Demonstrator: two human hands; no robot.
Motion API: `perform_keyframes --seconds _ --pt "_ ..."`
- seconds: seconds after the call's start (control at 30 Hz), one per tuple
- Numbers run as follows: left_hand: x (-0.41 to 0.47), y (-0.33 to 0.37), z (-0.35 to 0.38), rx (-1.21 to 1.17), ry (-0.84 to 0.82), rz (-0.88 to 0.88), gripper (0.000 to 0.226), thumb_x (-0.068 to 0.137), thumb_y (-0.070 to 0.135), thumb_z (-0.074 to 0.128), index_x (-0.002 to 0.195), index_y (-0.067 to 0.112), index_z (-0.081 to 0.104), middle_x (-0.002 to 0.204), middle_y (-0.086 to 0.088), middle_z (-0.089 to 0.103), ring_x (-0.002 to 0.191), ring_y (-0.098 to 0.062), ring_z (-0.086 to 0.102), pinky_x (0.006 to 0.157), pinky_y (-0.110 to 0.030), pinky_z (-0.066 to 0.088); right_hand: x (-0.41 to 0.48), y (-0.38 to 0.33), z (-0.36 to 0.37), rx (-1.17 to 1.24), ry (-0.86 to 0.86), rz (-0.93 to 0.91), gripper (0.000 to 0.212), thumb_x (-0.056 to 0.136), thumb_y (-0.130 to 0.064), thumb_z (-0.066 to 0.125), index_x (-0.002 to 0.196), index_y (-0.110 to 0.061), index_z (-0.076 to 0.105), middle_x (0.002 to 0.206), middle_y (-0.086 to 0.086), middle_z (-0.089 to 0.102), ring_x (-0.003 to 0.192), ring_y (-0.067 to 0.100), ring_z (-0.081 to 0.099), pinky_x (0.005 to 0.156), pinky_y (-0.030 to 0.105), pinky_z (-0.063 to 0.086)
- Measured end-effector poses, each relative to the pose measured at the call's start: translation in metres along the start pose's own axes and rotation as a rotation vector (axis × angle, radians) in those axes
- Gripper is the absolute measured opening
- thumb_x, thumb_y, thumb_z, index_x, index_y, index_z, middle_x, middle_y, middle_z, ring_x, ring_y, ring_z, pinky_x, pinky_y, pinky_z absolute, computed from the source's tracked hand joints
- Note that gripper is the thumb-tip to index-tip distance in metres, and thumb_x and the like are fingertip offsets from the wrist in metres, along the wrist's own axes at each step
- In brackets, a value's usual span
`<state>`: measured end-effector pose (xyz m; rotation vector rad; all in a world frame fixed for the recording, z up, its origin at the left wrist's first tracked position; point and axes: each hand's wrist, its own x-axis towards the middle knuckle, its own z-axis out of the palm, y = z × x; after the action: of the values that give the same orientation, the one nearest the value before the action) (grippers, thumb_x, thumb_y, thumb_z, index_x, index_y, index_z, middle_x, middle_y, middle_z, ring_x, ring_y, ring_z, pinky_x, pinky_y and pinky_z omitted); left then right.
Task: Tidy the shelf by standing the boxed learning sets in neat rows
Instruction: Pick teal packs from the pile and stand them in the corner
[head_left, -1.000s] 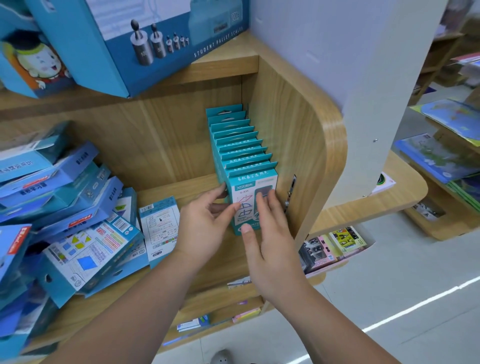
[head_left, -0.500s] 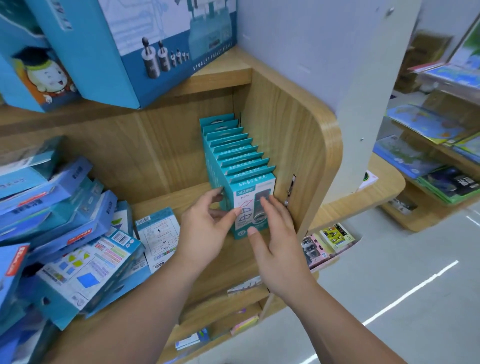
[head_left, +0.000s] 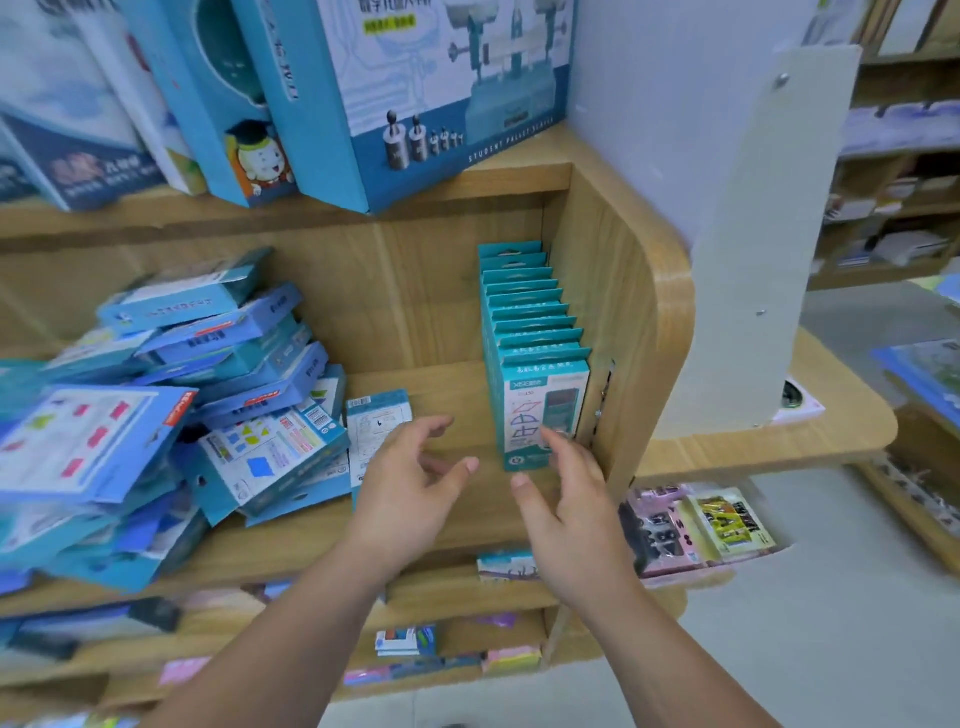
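Judging the loose box (head_left: 376, 426) left of the shelf's (head_left: 457, 389) right-end row (head_left: 535, 332) as light, stiff card, I'd pinch its long edges; L hand (head_left: 410, 488), R hand (head_left: 566, 499) slack, gripping nothing.

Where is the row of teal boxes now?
In the head view, the row of upright teal cardboard boxes stands at the right end of the wooden shelf, beside its curved side panel, by the right hand.

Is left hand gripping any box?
No: the left hand is empty, fingers loosely spread, apart from the teal row of boxes.
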<state>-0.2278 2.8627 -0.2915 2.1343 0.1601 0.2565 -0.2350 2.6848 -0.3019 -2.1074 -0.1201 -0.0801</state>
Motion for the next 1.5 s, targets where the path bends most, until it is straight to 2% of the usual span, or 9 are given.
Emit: perform_keyframes --seconds 0.3,0.43,0.53,0.67,0.83,1.0,1.2,1.27,1.5 --pt "-0.068 -0.025 -0.077 0.046 0.259 -0.129 0.040 0.084 0.027 0.077 0.119 0.037 0.058 0.112 0.012 0.059 0.081 0.002 0.063 0.068 -0.013 0.047 -0.004 -0.040 0.059 0.130 -0.188 -0.130 0.041 0.094 -0.039 0.061 0.133 -0.036 0.050 0.127 -0.014 0.051 0.114 0.008 0.058 0.097 0.035 0.048" --pt "-0.090 -0.043 -0.136 0.061 0.383 -0.190 0.033 0.084 0.034 0.076 0.112 0.039 0.061 0.102 0.009 0.064 0.075 -0.005 0.066 0.071 -0.027 0.053 -0.015 -0.080 0.108 0.151 -0.333 -0.228 0.030 0.093 -0.037 0.065 0.121 -0.037 0.057 0.121 -0.018 0.055 0.105 0.003 0.058 0.091 0.033 0.051" --pt "-0.106 -0.064 -0.180 0.126 0.466 -0.223 0.027 0.084 0.034 0.076 0.108 0.034 0.065 0.098 0.015 0.064 0.079 0.000 0.063 0.071 -0.022 0.052 -0.027 -0.112 0.148 0.123 -0.434 -0.286 0.019 0.091 -0.038 0.067 0.109 -0.037 0.062 0.111 -0.021 0.060 0.097 -0.001 0.058 0.090 0.035 0.052" --pt "-0.121 -0.112 -0.240 0.113 0.522 -0.265 0.021 0.081 0.033 0.079 0.099 0.037 0.067 0.094 0.014 0.068 0.083 -0.004 0.065 0.073 -0.033 0.056 -0.044 -0.156 0.205 0.098 -0.499 -0.376 0.014 0.088 -0.040 0.066 0.101 -0.035 0.065 0.099 -0.019 0.064 0.091 -0.002 0.061 0.086 0.031 0.053" --pt "-0.120 -0.171 -0.321 0.159 0.505 -0.251 0.020 0.081 0.032 0.079 0.097 0.033 0.068 0.095 0.014 0.070 0.080 0.000 0.064 0.066 -0.014 0.048 -0.067 -0.212 0.274 0.065 -0.412 -0.401 0.023 0.085 -0.050 0.059 0.095 -0.031 0.068 0.088 -0.017 0.066 0.084 0.003 0.062 0.077 0.032 0.054" --pt "-0.098 -0.207 -0.386 0.167 0.387 -0.182 0.031 0.082 0.039 0.076 0.110 0.032 0.065 0.105 0.019 0.063 0.086 -0.001 0.063 0.069 -0.023 0.050 -0.078 -0.273 0.322 -0.035 -0.349 -0.490 0.025 0.087 -0.049 0.057 0.099 -0.029 0.066 0.089 -0.015 0.062 0.087 0.006 0.058 0.077 0.031 0.050" --pt "-0.054 -0.221 -0.427 0.213 0.346 -0.030 0.039 0.083 0.034 0.077 0.118 0.031 0.060 0.104 0.014 0.057 0.072 -0.001 0.053 0.066 -0.011 0.039 -0.062 -0.306 0.347 -0.180 -0.226 -0.540 0.031 0.089 -0.044 0.058 0.108 -0.023 0.068 0.098 -0.011 0.063 0.092 0.010 0.057 0.083 0.031 0.051" --pt "-0.038 -0.224 -0.434 0.253 0.334 0.025 0.040 0.083 0.029 0.077 0.120 0.027 0.060 0.111 0.013 0.056 0.087 -0.003 0.054 0.075 -0.008 0.039 -0.055 -0.313 0.350 -0.234 -0.200 -0.550 0.032 0.089 -0.045 0.056 0.109 -0.023 0.068 0.100 -0.010 0.064 0.095 0.011 0.057 0.083 0.031 0.051" --pt "0.024 -0.241 -0.448 0.532 0.260 0.090 0.050 0.082 0.025 0.077 0.129 0.019 0.061 0.127 -0.001 0.055 0.119 -0.026 0.050 0.102 -0.031 0.036 -0.017 -0.329 0.356 -0.538 -0.041 -0.657 0.036 0.081 -0.051 0.061 0.101 -0.022 0.071 0.094 -0.004 0.068 0.094 0.025 0.059 0.081 0.040 0.049"
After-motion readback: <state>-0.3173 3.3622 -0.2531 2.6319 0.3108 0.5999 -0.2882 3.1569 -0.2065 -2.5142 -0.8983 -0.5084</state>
